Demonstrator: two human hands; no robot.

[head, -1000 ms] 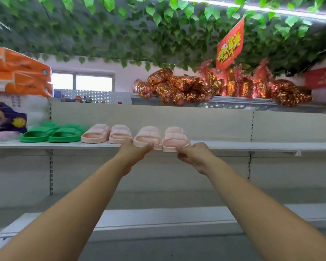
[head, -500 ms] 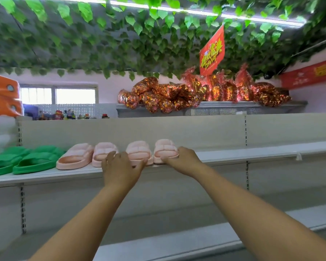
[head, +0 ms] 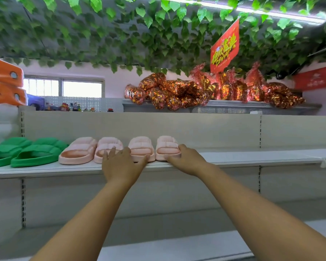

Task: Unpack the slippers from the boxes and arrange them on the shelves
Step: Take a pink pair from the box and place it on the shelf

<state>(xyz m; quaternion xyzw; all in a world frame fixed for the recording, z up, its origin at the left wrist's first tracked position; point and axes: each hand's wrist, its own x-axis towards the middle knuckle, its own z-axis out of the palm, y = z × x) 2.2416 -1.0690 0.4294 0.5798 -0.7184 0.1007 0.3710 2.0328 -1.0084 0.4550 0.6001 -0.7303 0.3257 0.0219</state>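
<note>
Four pink slippers stand in a row on the upper shelf (head: 233, 159), toes to the back. My left hand (head: 120, 162) lies with spread fingers against the heels of the second pink slipper (head: 109, 147) and the third pink slipper (head: 140, 146). At the heel corner of the rightmost pink slipper (head: 167, 146) rests my right hand (head: 186, 159), thumb along the heel and fingers along its right side. The leftmost pink slipper (head: 77, 153) is untouched. A pair of green slippers (head: 36, 153) sits left of the pink ones.
The upper shelf is bare to the right of the pink slippers. A lower shelf (head: 177, 247) runs below my arms. Orange packs (head: 4, 81) are stacked at far left. Foil-wrapped bundles (head: 196, 91) lie on a farther unit, under hanging leaves.
My left hand let go of the third slipper's heel, slid left and spread its fingers. My right hand stayed at the rightmost slipper's heel. The camera swung left and right.
</note>
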